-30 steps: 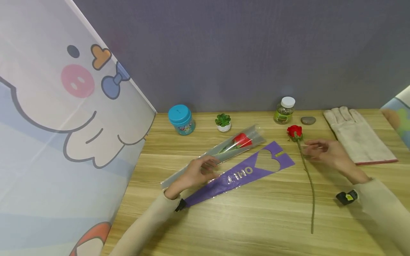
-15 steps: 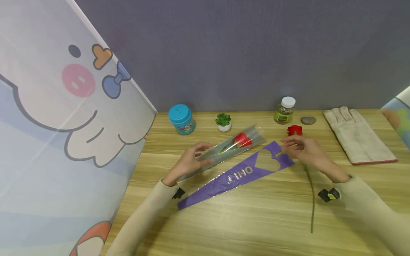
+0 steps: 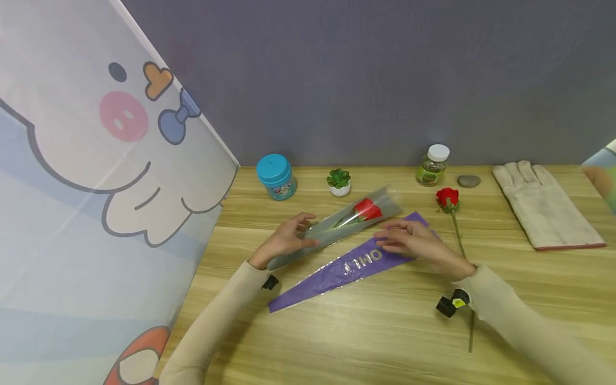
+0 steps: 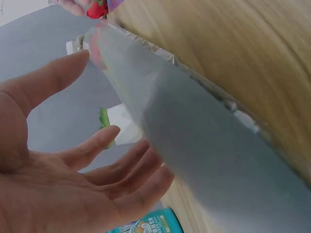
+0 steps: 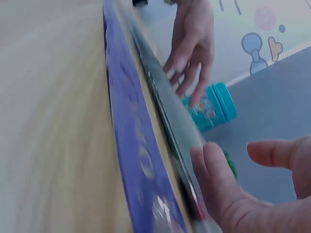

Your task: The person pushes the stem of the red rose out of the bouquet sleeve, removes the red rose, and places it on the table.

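Loose rose (image 3: 448,198): its stem runs from lower right of the head view up to the red bloom, right of my right hand, lying on the table (image 3: 385,331).
Purple sleeve (image 3: 346,268): flat on the wood at frame centre, pointed end toward me, wide end under my right hand.
Right hand (image 3: 412,243): fingers straight and relaxed, hovering over or resting on the purple sleeve's wide end; gripping nothing.
Left hand (image 3: 287,238): left of centre, fingers loosely spread against the clear sleeve; no firm grasp that I can see.
Clear sleeve (image 3: 337,224): just behind the purple one, slanting up right, a red rose inside.
Far edge, upper centre: blue jar (image 3: 274,177), small plant (image 3: 339,181), bottle (image 3: 432,164), stone (image 3: 469,181).
Upper right: glove (image 3: 546,208).
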A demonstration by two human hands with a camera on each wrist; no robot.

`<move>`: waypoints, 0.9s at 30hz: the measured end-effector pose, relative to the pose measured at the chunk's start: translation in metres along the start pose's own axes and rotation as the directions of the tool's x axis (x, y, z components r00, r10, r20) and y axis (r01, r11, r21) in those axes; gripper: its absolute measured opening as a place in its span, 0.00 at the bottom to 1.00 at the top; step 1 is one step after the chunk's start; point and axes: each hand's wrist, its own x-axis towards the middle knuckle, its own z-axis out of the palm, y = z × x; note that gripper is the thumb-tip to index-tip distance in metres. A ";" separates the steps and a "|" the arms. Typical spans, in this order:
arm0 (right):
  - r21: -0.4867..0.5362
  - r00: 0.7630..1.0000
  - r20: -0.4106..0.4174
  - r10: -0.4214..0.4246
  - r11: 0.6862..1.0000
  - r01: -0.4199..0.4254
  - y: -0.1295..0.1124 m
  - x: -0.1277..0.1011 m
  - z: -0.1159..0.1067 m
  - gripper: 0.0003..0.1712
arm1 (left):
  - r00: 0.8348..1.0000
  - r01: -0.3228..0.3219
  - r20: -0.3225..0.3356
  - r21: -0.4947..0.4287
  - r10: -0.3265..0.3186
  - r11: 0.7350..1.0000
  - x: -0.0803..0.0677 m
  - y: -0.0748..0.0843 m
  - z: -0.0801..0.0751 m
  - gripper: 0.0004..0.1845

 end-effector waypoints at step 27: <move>0.622 0.982 0.136 0.135 0.759 -0.190 0.016 0.036 0.031 0.12 | 0.999 0.025 0.037 0.067 -0.027 0.997 0.012 0.007 0.004 0.38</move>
